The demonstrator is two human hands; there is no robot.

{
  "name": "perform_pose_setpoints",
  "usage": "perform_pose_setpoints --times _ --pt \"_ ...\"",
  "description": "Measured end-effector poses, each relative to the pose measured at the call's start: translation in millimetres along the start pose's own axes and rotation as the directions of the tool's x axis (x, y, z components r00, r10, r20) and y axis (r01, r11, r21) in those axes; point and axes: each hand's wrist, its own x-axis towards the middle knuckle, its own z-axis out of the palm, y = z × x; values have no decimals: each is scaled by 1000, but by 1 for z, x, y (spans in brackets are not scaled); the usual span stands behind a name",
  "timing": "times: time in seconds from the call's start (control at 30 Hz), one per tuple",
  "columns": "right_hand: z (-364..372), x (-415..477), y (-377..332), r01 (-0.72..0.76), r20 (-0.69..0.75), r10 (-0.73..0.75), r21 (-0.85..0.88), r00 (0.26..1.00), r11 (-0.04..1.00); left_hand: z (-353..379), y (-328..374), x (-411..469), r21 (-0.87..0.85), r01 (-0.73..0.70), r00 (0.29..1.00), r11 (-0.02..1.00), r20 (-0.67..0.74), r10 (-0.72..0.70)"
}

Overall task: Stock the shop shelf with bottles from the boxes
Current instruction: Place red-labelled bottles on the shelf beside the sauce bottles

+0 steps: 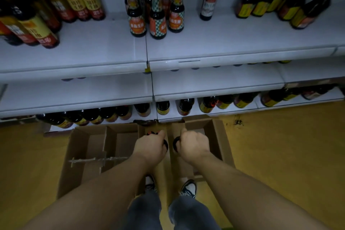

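Left hand (151,146) clamped the left bottle (165,145) and my right hand (193,145) the right bottle (176,144), both down at the boxes (84,147) by my feet. Neither was shelved yet. With wide bare gaps on the shelf (93,50), I judged most stocking remained.

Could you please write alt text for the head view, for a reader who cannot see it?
From above, a person's left hand grips one dark bottle and the right hand a second bottle, over open cardboard boxes before white shelves partly stocked with bottles.
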Motion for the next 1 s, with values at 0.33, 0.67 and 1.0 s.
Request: perform_pose_setpoints --times 0.33,0.67,1.0 --pt "-62 -27 24 -31 -76 33 25 997 999 -48 33 -10 -15 -18 996 1000 -88 16" --pt "-110 -38 40 -13 -147 12 -6 989 1000 -86 60 -13 -3 -51 980 999 -193 50" --pt "-155 -53 45 22 -217 -21 0 976 1000 -127 79 -21 -21 -90 968 996 -236 82"
